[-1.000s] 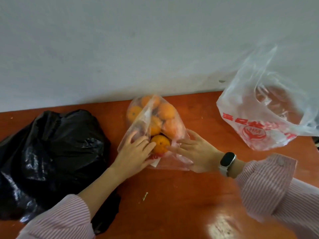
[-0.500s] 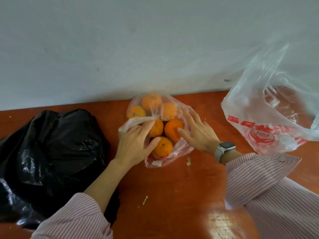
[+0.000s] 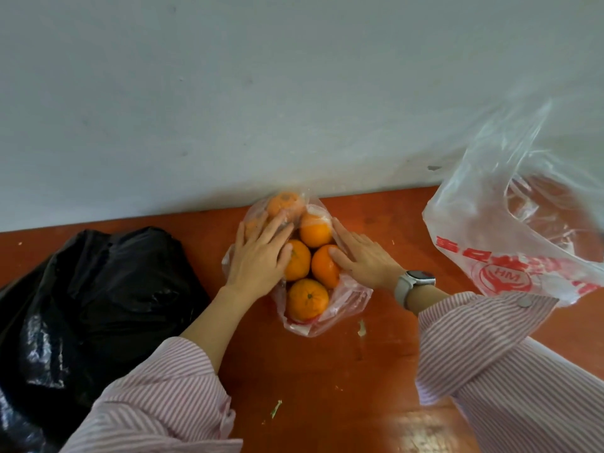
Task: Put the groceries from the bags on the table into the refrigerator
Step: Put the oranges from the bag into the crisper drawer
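- Two hands lie on a clear bag of oranges that rests on the orange-brown table, close to the pale wall.
- Left hand: palm down on the left side of the pile, fingers straight and spread, reaching up over the far oranges; its thumb lies against the middle orange. It presses on the fruit through the plastic and grips nothing.
- Right hand: also flat, fingers straight and close together along the right edge of the bag, thumb touching the right-hand orange. A watch sits on that wrist, and both forearms wear striped sleeves.
- Nearest orange lies uncovered at the bag's near end, touched by neither hand.
- Black bag sits to the left, well apart from the oranges; a clear bag with red print stands to the right.
- Half a second ago the left hand was curled, pinching a fold of plastic at the bag's left; now it is flattened and further up the pile.
- Right hand has turned more along the bag's side, and the bag's opening lies wider, showing more bare fruit.
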Tool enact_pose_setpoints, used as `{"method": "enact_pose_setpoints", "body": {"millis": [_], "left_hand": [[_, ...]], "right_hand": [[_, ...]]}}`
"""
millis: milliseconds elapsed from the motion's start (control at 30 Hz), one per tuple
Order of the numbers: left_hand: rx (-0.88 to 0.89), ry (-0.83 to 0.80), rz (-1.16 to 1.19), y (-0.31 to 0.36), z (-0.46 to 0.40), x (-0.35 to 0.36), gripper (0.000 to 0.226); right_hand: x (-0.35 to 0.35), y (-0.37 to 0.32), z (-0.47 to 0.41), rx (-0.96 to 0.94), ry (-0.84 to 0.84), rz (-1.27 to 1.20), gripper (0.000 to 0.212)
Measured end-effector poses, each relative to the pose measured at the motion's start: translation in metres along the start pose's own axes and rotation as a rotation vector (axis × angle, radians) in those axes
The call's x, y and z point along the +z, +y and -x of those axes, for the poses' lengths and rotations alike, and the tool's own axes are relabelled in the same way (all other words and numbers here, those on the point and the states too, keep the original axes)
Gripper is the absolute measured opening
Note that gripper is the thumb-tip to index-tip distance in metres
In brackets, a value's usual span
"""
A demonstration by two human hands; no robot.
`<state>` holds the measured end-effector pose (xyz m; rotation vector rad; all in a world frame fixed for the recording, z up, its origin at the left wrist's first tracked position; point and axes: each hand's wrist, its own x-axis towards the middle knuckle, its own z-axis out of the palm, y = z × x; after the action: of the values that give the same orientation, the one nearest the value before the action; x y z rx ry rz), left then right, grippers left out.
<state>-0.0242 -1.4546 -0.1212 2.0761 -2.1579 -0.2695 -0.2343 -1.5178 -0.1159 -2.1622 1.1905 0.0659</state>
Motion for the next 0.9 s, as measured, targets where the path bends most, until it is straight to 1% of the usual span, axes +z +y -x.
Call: {"method": "enact_pose_setpoints", "body": {"millis": [67,133,167,233,333,400,467,500,533,567,600,633,667,700,767,833,900], "left_hand": [[-0.002,0.051,0.013,0.008,0.007,0.004,0.058],[-0.005,0.058,0.020,0.012,0.017,0.009,0.059],[-0.002,0.052,0.006,0.012,0.020,0.010,0.061],[0.020,0.049,-0.039,0.009,0.023,0.008,0.066],[0.034,0.054,-0.035,0.002,0.024,0.007,0.062],[0.018,0.074,-0.040,0.001,0.025,0.009,0.055],[-0.006,0.131,-0.024,0.007,0.028,0.011,0.046],[-0.012,0.170,0.001,0.011,0.032,0.012,0.041],[-0.016,0.208,0.025,0.016,0.036,0.013,0.037],[-0.013,0.240,0.037,0.020,0.039,0.012,0.035],[-0.002,0.262,0.034,0.022,0.043,0.012,0.034],[0.022,0.272,0.023,0.023,0.047,0.013,0.034],[0.049,0.265,0.022,0.023,0.051,0.014,0.035],[0.070,0.241,0.051,0.024,0.055,0.014,0.037],[0.070,0.144,0.180,0.024,0.061,0.013,0.046],[0.041,0.022,0.274,0.025,0.068,0.012,0.060],[0.032,-0.082,0.296,0.026,0.074,0.011,0.072]], "right_hand": [[0.005,0.003,0.005,0.017,-0.022,0.037,0.076],[0.011,0.001,0.015,0.007,0.003,0.039,0.084],[0.013,0.001,0.019,0.005,0.020,0.014,0.082],[0.013,0.001,0.026,0.015,0.021,-0.068,0.073],[0.010,0.013,0.030,0.067,0.012,-0.215,0.052],[0.010,0.022,0.034,0.092,0.081,-0.187,0.037],[0.013,0.022,0.040,0.084,0.204,-0.144,0.031],[0.015,0.017,0.043,0.028,0.294,-0.112,0.031],[0.015,0.009,0.045,-0.066,0.374,-0.055,0.032],[0.016,0.003,0.047,-0.179,0.415,0.030,0.033],[0.018,-0.001,0.047,-0.287,0.412,0.129,0.035],[0.020,-0.001,0.046,-0.359,0.365,0.220,0.037],[0.022,0.001,0.046,-0.374,0.292,0.279,0.041],[0.023,0.004,0.047,-0.334,0.221,0.296,0.047],[0.023,0.013,0.048,-0.228,0.138,0.249,0.063],[0.022,0.021,0.047,-0.220,0.111,0.263,0.076],[0.020,0.027,0.045,-0.207,0.039,0.320,0.081]]}}
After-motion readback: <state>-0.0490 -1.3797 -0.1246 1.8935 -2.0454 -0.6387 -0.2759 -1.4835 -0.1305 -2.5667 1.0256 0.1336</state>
